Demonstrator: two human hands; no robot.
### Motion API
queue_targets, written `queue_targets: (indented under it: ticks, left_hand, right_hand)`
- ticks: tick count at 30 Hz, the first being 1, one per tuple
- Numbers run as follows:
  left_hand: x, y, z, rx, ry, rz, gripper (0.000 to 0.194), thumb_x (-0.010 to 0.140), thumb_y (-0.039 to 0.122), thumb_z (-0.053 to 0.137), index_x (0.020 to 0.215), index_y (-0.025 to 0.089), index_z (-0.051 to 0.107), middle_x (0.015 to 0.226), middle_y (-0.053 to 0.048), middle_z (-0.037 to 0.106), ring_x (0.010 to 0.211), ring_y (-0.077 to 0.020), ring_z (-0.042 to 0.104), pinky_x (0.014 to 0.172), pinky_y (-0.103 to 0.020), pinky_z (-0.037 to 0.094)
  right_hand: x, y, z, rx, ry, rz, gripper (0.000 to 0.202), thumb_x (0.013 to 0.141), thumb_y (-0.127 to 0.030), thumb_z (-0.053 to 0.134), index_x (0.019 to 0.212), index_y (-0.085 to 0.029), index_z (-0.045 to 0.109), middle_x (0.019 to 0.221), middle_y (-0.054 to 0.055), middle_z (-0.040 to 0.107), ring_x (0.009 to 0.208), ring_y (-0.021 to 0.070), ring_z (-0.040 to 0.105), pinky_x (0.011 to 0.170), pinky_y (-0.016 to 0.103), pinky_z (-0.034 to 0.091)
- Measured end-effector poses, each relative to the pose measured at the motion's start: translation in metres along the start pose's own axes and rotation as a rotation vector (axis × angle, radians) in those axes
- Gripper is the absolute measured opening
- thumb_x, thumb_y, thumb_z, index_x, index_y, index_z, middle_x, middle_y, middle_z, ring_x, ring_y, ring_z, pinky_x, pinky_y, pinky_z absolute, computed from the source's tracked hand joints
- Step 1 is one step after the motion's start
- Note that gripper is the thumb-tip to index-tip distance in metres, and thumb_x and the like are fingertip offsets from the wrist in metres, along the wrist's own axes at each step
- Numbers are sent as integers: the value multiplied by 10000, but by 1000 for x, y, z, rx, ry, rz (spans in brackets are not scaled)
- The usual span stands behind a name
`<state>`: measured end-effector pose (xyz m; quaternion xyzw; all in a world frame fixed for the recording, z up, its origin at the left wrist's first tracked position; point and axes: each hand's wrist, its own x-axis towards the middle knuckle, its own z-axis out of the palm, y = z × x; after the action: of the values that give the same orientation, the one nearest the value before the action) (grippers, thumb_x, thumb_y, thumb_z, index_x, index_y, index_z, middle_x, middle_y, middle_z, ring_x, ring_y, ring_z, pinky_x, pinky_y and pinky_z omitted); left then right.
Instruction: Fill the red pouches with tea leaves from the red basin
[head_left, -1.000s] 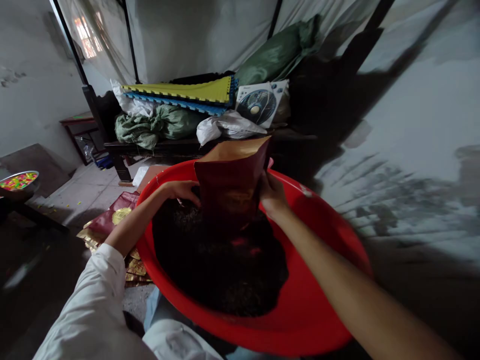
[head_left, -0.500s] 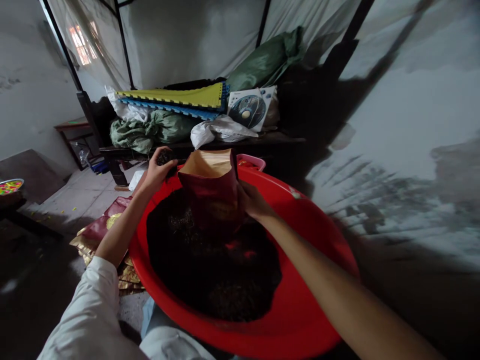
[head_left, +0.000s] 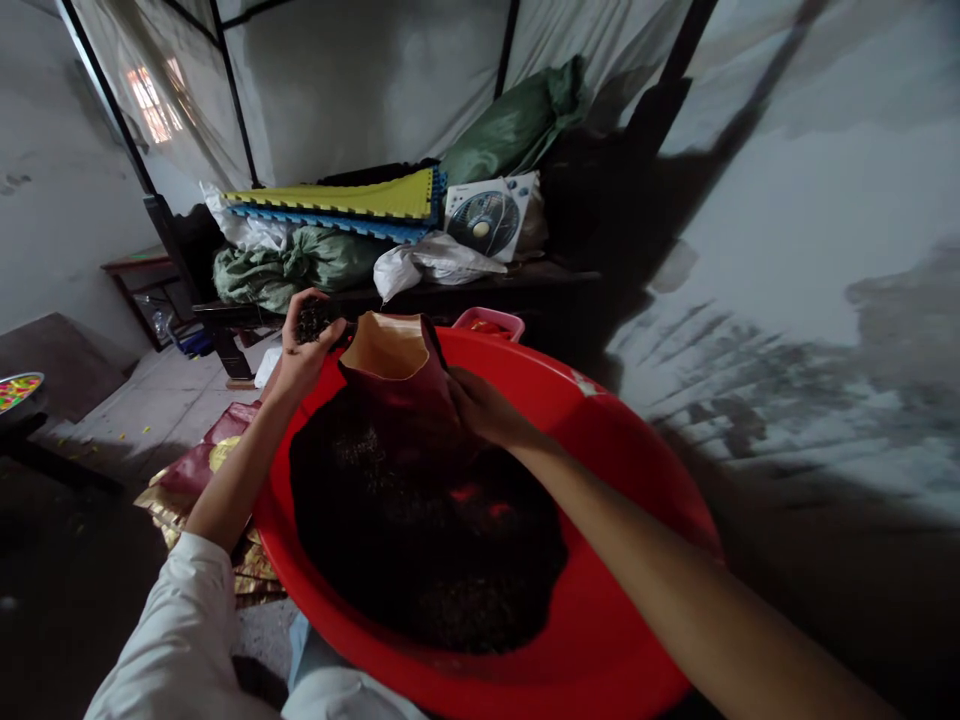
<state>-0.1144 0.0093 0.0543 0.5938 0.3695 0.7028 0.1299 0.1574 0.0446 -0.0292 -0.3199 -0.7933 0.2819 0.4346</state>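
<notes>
My left hand point(head_left: 304, 345) is cupped around a handful of dark dried leaves point(head_left: 310, 320) that look like loose tea. It is just left of the mouth of a dark red paper bag point(head_left: 397, 390), above the basin's far left rim. The bag stands open at the top, its pale tan lining showing; its lower part is lost in shadow. At the bag's right side, my right hand point(head_left: 484, 405) grips it. Beneath both hands, a big red basin point(head_left: 622, 520) holds a wide heap of the same dark leaves point(head_left: 472, 600).
More dark red and gold bags point(head_left: 199, 460) lie on the floor left of the basin. A pink basket point(head_left: 517, 325) touches its far side. Behind, a dark bench holds green sacks point(head_left: 510, 125), foam mats point(head_left: 337, 197) and a box fan point(head_left: 487, 220). A bowl of bright pieces point(head_left: 21, 392) stands far left.
The bag and my right hand have shifted left, and the bag's mouth now leans toward my left hand. My left hand has turned, showing more of the leaves. The view has shifted slightly.
</notes>
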Motion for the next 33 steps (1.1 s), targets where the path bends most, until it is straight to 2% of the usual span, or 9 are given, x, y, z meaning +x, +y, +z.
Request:
queue_targets:
  ticks: [6, 9, 11, 14, 16, 21, 25, 28, 33]
  left_hand:
    - [-6, 15, 0, 134, -41, 246, 397, 818, 445, 815, 1085, 235, 610, 1008, -20, 599, 936, -174, 626, 873, -321, 546]
    - [4, 28, 5, 254, -57, 321, 344, 858, 392, 754, 1116, 223, 601, 1067, -38, 626, 979, -190, 626, 904, -335, 539]
    - [19, 38, 12, 364, -228, 340, 349, 846, 329, 736, 1148, 208, 610, 1091, -52, 650, 1001, -201, 631, 922, -337, 535]
    - [40, 51, 26, 561, -657, 362, 363, 763, 234, 755, 1111, 191, 663, 1062, -53, 677, 982, -210, 640, 913, -324, 529]
    - [46, 59, 36, 665, -784, 367, 350, 733, 180, 748, 1078, 190, 691, 1025, -51, 680, 935, -204, 645, 882, -315, 528]
    - [31, 60, 43, 655, -635, 369, 292, 808, 187, 729, 1099, 183, 707, 1071, -80, 706, 943, -203, 673, 876, -322, 543]
    - [17, 43, 36, 428, -627, 264, 406, 852, 264, 747, 1237, 165, 668, 1191, -115, 722, 1071, -221, 705, 923, -335, 575]
    - [16, 28, 37, 240, -590, 173, 391, 924, 357, 708, 1258, 166, 637, 1215, -129, 729, 1107, -220, 716, 939, -341, 594]
    - [34, -6, 32, 108, -270, 87, 482, 1051, 633, 422, 1194, 212, 608, 1104, -103, 735, 1002, -211, 749, 857, -367, 628]
  right_hand:
    - [-1, -3, 0, -49, -12, -16, 598, 977, -759, 321, 881, -250, 620, 916, 100, 721, 896, 292, 683, 831, 437, 521]
    - [-1, -4, 0, -72, -37, -3, 550, 995, -700, 320, 858, -243, 595, 875, 94, 701, 861, 277, 673, 804, 418, 512]
    - [0, -4, 0, -76, -51, 0, 522, 997, -667, 323, 887, -237, 598, 910, 102, 706, 893, 278, 674, 829, 423, 509]
    - [2, -4, -1, -76, -44, 2, 525, 991, -666, 314, 892, -232, 594, 923, 114, 712, 896, 281, 674, 841, 432, 511]
    - [3, -2, -3, -76, -28, 8, 538, 991, -680, 309, 860, -234, 580, 890, 112, 710, 859, 274, 672, 814, 417, 512]
    - [7, 3, -13, -59, 22, 46, 576, 1005, -700, 303, 886, -226, 608, 916, 105, 732, 887, 270, 685, 812, 386, 516]
    - [9, 5, -17, -38, 27, 44, 600, 1004, -715, 312, 979, -222, 655, 1053, 120, 746, 1061, 296, 688, 968, 414, 504]
    - [8, 7, -18, -70, 34, 75, 662, 983, -773, 292, 963, -220, 655, 1043, 135, 743, 1045, 310, 692, 953, 424, 511]
    - [7, 11, -21, -90, 44, 81, 704, 967, -814, 274, 934, -219, 649, 1012, 132, 748, 1015, 310, 698, 922, 428, 521]
